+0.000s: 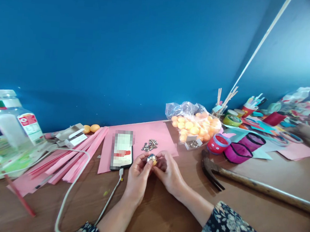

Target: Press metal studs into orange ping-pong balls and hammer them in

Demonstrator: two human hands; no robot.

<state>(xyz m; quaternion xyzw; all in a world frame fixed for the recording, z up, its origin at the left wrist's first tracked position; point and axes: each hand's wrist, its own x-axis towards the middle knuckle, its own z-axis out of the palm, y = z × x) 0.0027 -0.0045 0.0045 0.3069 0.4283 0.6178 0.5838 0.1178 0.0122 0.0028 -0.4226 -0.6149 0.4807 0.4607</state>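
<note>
My left hand and my right hand meet over the wooden table, fingers pinched together on a small orange ball with shiny silver pieces on it. Just beyond lies a little heap of silver metal pieces on a pink paper sheet. A phone with a cable plugged in lies left of my hands.
A hammer lies to the right. A plastic bag of orange balls, a small box of metal pieces, tape rolls and craft clutter fill the back right. Pink paper strips and a white bottle sit left.
</note>
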